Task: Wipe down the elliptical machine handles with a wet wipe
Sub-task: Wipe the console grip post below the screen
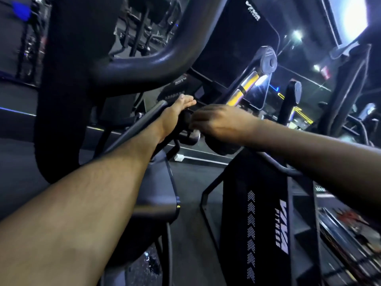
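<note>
Both hands meet at one dark handle (186, 120): left hand (177, 115) fingers straight, right hand (216, 122) curled round it; no wipe shows, so grime may stay.

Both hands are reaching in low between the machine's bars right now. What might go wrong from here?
1. No wet wipe shows in either hand; the left hand lies flat on a dark bar, so it may just smear bare skin over it.
2. The right hand curls round a dark part beside a metal knob; fingers could get pinched there.
3. Dim, blurred view makes missed spots likely.
</note>
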`<state>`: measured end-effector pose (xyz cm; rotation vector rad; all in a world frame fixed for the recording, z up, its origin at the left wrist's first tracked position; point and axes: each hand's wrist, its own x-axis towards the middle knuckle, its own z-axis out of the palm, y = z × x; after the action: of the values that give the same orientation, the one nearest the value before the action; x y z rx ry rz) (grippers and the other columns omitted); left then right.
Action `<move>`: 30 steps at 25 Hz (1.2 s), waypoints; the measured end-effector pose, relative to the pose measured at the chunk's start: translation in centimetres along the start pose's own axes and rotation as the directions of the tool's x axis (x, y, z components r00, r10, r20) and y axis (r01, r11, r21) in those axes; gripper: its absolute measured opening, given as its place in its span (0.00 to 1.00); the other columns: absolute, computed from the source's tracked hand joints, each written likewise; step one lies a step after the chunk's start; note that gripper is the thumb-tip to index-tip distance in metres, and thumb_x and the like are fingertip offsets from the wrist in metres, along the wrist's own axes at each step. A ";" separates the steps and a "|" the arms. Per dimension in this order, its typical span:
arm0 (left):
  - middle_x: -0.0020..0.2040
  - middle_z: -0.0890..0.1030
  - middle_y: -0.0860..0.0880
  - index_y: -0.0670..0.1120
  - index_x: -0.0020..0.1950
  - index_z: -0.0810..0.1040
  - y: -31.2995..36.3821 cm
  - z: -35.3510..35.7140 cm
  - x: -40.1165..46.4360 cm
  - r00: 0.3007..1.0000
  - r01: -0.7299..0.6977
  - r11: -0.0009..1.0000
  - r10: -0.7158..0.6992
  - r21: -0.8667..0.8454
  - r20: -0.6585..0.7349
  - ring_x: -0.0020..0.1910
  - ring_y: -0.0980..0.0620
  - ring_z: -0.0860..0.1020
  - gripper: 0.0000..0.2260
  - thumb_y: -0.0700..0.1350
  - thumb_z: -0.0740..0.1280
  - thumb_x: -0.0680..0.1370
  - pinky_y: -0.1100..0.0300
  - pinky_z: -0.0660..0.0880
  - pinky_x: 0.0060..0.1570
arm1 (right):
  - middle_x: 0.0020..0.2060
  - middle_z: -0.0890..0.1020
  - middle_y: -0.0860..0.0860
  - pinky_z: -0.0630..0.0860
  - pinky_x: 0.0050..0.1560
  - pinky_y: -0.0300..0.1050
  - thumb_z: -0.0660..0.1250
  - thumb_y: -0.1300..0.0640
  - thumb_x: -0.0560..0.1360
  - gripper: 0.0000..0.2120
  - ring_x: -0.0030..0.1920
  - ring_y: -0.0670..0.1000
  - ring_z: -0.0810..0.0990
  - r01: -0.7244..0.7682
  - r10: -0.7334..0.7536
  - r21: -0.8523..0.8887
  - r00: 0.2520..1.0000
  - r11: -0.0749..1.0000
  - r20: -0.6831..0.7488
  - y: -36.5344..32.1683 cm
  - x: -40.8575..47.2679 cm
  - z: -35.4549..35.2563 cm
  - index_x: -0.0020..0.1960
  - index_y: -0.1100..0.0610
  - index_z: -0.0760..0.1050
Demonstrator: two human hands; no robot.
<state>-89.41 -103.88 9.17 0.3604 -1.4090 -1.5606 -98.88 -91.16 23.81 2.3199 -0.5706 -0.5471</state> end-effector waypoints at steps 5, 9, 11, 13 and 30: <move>0.78 0.72 0.47 0.43 0.82 0.64 -0.3 -0.4 0.3 1.000 0.007 1.000 -0.008 -0.026 -0.014 0.78 0.54 0.67 0.27 0.56 0.44 0.89 0.50 0.55 0.82 | 0.51 0.81 0.56 0.75 0.63 0.53 0.66 0.65 0.75 0.08 0.53 0.59 0.81 0.063 -0.065 0.019 0.991 0.998 0.118 -0.1 0.5 -1.1 0.53 0.61 0.80; 0.75 0.75 0.54 0.48 0.82 0.67 -1.0 -0.8 0.5 1.000 -0.015 1.000 0.015 0.022 -0.002 0.78 0.59 0.67 0.33 0.65 0.45 0.85 0.49 0.53 0.83 | 0.64 0.79 0.54 0.64 0.76 0.56 0.53 0.64 0.78 0.22 0.68 0.57 0.76 0.075 -0.059 -0.059 0.970 0.995 0.238 3.7 -1.4 -5.3 0.67 0.58 0.77; 0.74 0.77 0.56 0.49 0.81 0.68 -1.2 -1.0 0.5 1.000 -0.027 0.999 0.028 0.038 -0.009 0.78 0.61 0.66 0.34 0.67 0.45 0.84 0.48 0.52 0.83 | 0.63 0.79 0.54 0.77 0.62 0.54 0.56 0.65 0.79 0.18 0.64 0.58 0.78 0.065 -0.059 -0.007 0.949 0.998 0.308 4.2 -1.6 -6.6 0.64 0.60 0.78; 0.73 0.77 0.56 0.48 0.81 0.68 -1.2 -0.9 0.4 0.999 -0.035 0.999 0.035 0.019 -0.022 0.77 0.60 0.67 0.32 0.65 0.44 0.85 0.48 0.52 0.83 | 0.59 0.79 0.55 0.80 0.52 0.52 0.59 0.64 0.79 0.13 0.57 0.58 0.80 0.068 -0.049 -0.046 0.942 0.997 0.332 4.0 -1.4 -7.2 0.59 0.60 0.79; 0.70 0.81 0.50 0.54 0.73 0.77 -1.3 -0.3 0.6 0.999 0.031 0.981 -0.036 -0.189 -0.024 0.71 0.52 0.77 0.29 0.68 0.55 0.81 0.46 0.65 0.78 | 0.53 0.81 0.52 0.77 0.54 0.51 0.67 0.55 0.79 0.07 0.53 0.54 0.79 -0.145 0.019 0.177 0.822 0.974 0.569 1.3 5.9 -4.4 0.55 0.55 0.80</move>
<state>-90.00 -104.70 8.15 0.2909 -1.2277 -1.6954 -92.08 -92.97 26.34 2.2992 -1.0464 -1.2045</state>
